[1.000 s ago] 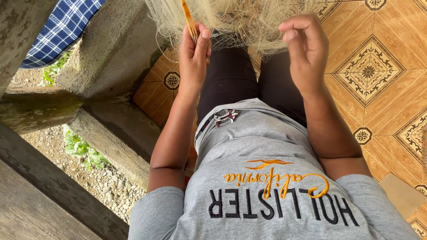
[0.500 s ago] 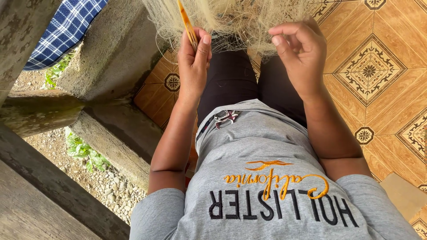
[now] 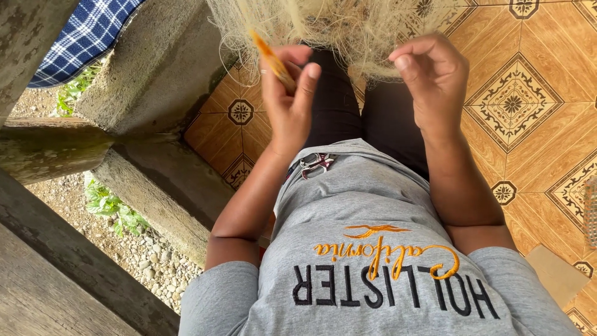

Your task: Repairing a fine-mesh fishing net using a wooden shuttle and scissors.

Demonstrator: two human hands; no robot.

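Note:
A heap of pale, thin fishing net (image 3: 348,28) hangs over my lap at the top of the head view. My left hand (image 3: 287,102) is closed around a slim orange netting needle (image 3: 272,59), whose tip points up into the mesh. My right hand (image 3: 432,78) is beside it, fingers curled and pinching strands at the net's lower edge. Both hands are raised above my dark trousers (image 3: 360,112). A small pair of scissors (image 3: 316,165) lies on the hem of my grey shirt.
Orange patterned floor tiles (image 3: 528,106) spread to the right. Concrete steps (image 3: 149,81) drop away on the left toward gravel and weeds (image 3: 118,211). A blue checked cloth (image 3: 81,37) lies at the upper left. A piece of brown cardboard (image 3: 556,274) sits at the lower right.
Both hands have drawn back toward my body, away from the net. The left hand has tilted the orange needle, and the right hand's fingers have curled tighter on the strands.

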